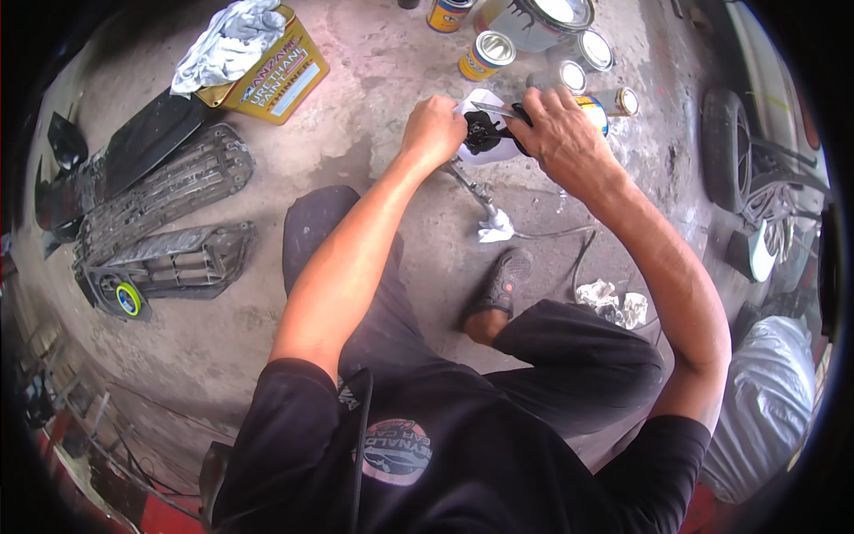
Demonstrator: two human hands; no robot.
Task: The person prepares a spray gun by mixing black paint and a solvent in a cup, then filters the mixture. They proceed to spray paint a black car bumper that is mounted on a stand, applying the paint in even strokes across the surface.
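Black paint (481,133) is sitting in a white cup (495,154). The left hand (433,131), nearer, is pinching the cup's left rim in its grip; right of the cup, the right hand (562,133) is holding a scraper (492,109), its blade pointing left across the cup.

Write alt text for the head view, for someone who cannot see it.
A person's right hand holds a grey metal blade over a white container of black liquid, the left hand at the container's rim. Cylindrical metal cans sit beyond; long black panels lie left on grey concrete.
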